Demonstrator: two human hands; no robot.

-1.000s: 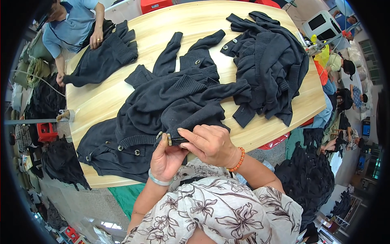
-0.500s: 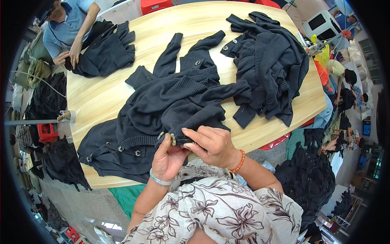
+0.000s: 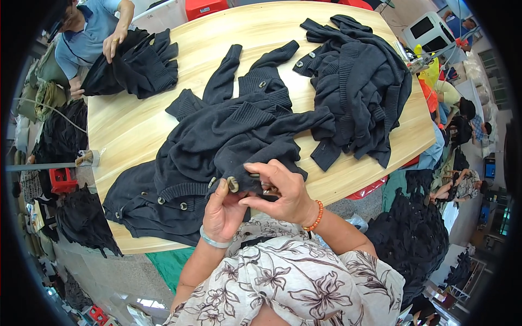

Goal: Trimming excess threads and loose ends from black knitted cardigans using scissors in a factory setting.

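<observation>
A black knit cardigan (image 3: pixel 201 130) with ribbed bands and large buttons lies bunched on the table before me. My left hand (image 3: pixel 224 214) pinches its near edge, the thumb beside a brown-grey button (image 3: pixel 233 184). Close by on the right, my right hand (image 3: pixel 283 193) is curled, with thumb and forefinger apart around dark cloth. Something small and shiny shows among its fingers, but I cannot make out what it is. More buttons, such as a pale-rimmed button (image 3: pixel 184 206), dot the dark knit to the left.
A second heap of black knitwear (image 3: pixel 359 87) covers the right side of the wooden table (image 3: pixel 196 38). At the far left, a co-worker in a blue shirt (image 3: pixel 89 32) handles another black garment (image 3: pixel 147 68). Dark piles (image 3: pixel 410 239) lie beyond the table's right edge.
My right thumb and forefinger have spread apart near the button, where they were closed on something black. The co-worker's hands have moved apart, one higher, over the garment.
</observation>
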